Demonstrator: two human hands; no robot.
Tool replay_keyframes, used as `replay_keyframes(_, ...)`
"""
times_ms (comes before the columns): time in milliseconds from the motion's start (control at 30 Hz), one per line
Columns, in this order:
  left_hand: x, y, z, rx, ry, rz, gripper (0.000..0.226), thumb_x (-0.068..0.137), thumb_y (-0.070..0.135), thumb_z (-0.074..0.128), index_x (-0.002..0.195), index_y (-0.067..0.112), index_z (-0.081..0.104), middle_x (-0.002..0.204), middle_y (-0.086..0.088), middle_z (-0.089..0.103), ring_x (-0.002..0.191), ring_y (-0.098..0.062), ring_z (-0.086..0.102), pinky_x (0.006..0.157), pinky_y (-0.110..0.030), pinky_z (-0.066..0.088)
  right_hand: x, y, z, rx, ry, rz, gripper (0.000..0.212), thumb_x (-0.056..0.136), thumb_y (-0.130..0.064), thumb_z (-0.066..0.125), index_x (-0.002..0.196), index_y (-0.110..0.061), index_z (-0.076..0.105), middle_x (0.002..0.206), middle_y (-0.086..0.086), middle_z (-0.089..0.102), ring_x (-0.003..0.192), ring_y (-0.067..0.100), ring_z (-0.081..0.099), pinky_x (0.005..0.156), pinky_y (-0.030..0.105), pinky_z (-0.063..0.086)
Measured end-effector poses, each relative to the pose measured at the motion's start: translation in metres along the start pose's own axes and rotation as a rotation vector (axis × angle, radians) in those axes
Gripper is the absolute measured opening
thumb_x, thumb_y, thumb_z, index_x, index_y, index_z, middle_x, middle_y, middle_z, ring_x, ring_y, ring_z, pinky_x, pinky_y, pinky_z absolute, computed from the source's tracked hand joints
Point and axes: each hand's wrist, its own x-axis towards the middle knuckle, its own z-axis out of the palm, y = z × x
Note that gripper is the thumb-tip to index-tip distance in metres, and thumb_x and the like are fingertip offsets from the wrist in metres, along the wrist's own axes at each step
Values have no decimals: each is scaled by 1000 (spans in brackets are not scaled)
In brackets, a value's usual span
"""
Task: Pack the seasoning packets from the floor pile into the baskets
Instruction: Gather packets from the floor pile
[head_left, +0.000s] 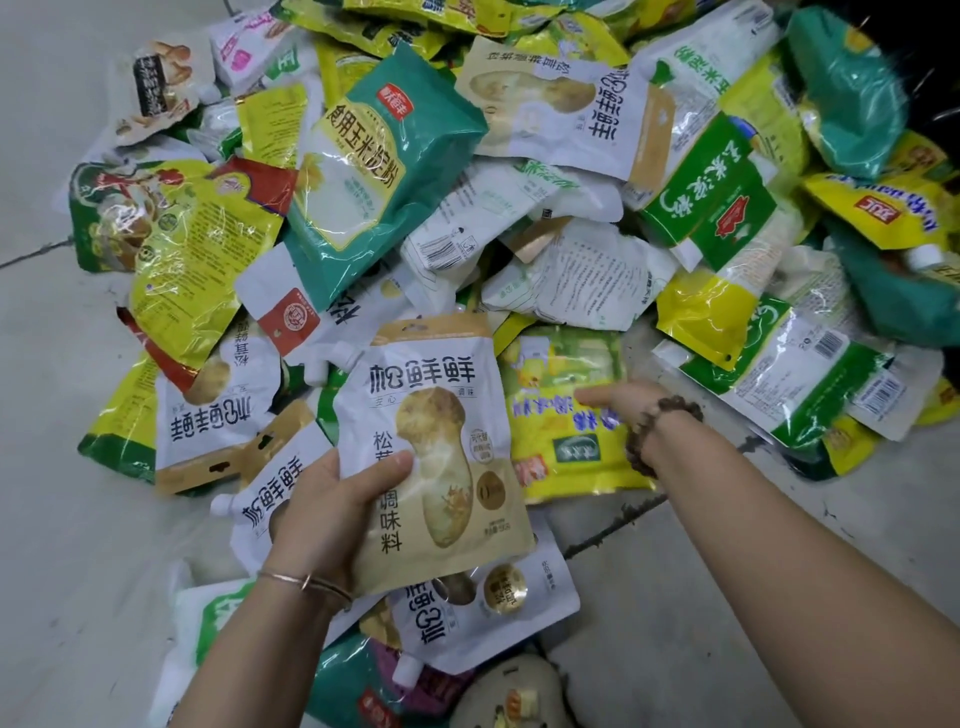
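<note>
**Item 1, left hand (332, 499).** The thumb (395, 465) is pressing flat across the front of a mushroom seasoning pouch (441, 431). The other fingers are curling behind it out of sight, so the hand is pinching the pouch at its lower left corner. The pouch is standing upright in the grip, just above the near edge of the pile (467, 218). A thin bangle (306, 581) is sitting at the wrist.

**Item 2, right hand (623, 402).** The fingers (592, 397) are stretching forward, roughly straight and close together, holding nothing. They are blurred, and it cannot be told whether the tips are touching the yellow packet (566, 447) below them. A bead bracelet (662, 431) is circling the wrist.

**Item 3, pile.** Packets are lying overlapped on the pale floor (62, 519). White pouches like the held one are lying beside and beneath it. A green starch bag (374, 171) is resting on top farther back.

**Item 4, baskets.** None are showing in view.

**Step in hand (judged).** This looks like gathering: one pouch is held and a second is being reached for. Most of the pile is left to pack.

**Next move (judged).** The right fingers would need to close on a free edge of the yellow packet. It looks slick and is partly tucked under its neighbours. Both items would then go to a basket somewhere outside the view.
</note>
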Motion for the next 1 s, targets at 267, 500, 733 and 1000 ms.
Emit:
replay_keyframes(267, -8, -3, 68, 116, -231, 27, 38, 56, 20, 72, 92, 6, 67, 81, -16, 73, 67, -29, 69, 62, -39, 58, -57, 75, -109, 242, 77, -127, 34, 66, -7, 78, 96, -20, 68, 91, 1, 74, 92, 25, 68, 92, 50, 49)
replay_keyframes(500, -27, 11, 153, 151, -467, 108, 40, 56, 22, 72, 93, 8, 68, 84, -12, 73, 69, -25, 70, 58, -32, 55, -118, 60, -189, 470, 245, -273, 32, 77, -16, 72, 107, -10, 66, 77, 3, 74, 57, 14, 69, 40, 23, 50)
replay_keyframes(733, -72, 44, 223, 137, -628, 289, 10, 77, 4, 63, 83, 9, 69, 76, -7, 73, 63, -19, 70, 52, -26, 54, -186, 37, -241, 576, 520, -422, 11, 80, -8, 69, 84, -17, 64, 68, -1, 72, 55, 12, 68, 51, 26, 57)
replay_keyframes(1000, -153, 112, 278, 121, -783, 515, 16, 82, 1, 58, 94, 8, 67, 80, -5, 74, 67, -19, 70, 58, -29, 58, -270, -5, -311, 499, 674, -493, 16, 79, -13, 72, 91, -15, 63, 82, 7, 71, 59, 16, 68, 56, 31, 58)
